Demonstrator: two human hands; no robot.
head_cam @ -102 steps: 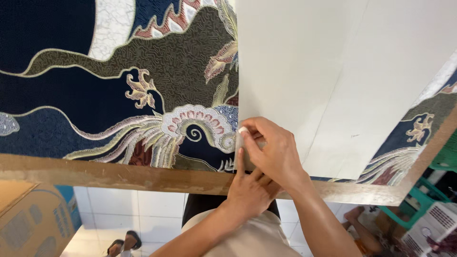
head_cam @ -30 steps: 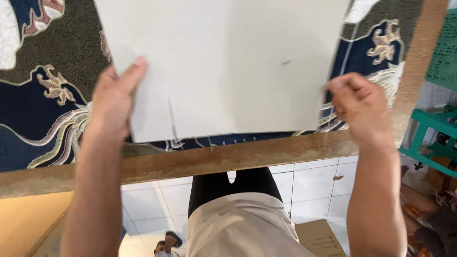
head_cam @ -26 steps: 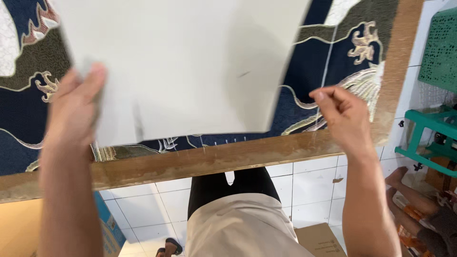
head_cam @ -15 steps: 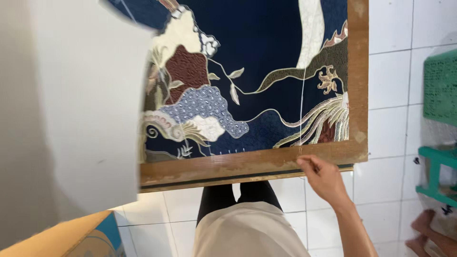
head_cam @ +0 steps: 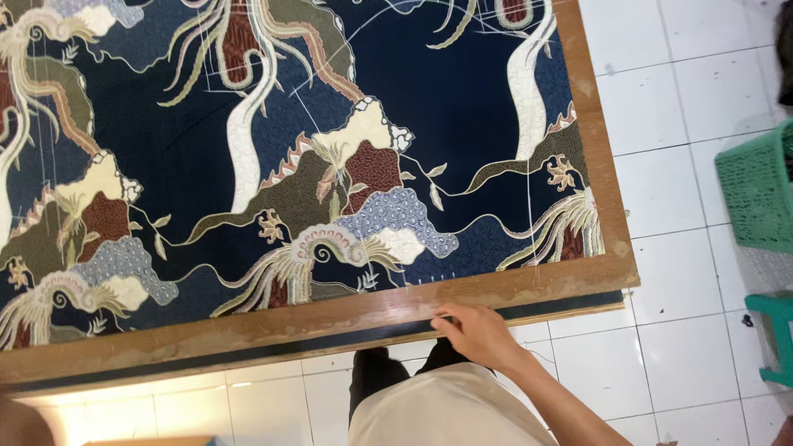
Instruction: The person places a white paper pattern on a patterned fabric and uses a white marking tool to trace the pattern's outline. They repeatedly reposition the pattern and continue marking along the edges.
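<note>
From the head view, our right hand (head_cam: 479, 330) rests on the near edge of the wooden counter (head_cam: 330, 318), close to its right corner, fingers laid loosely along the rim and clamped on nothing. Our left hand is out of view. The patterned cloth (head_cam: 281, 165), dark blue with cream, olive and maroon motifs, lies flat across the counter, stopping just short of the near and right edges. A green basket (head_cam: 756, 190) stands on the tiled floor (head_cam: 686, 248) beside the right edge. We judge that dragging fingers could rumple the cloth's near edge.
</note>
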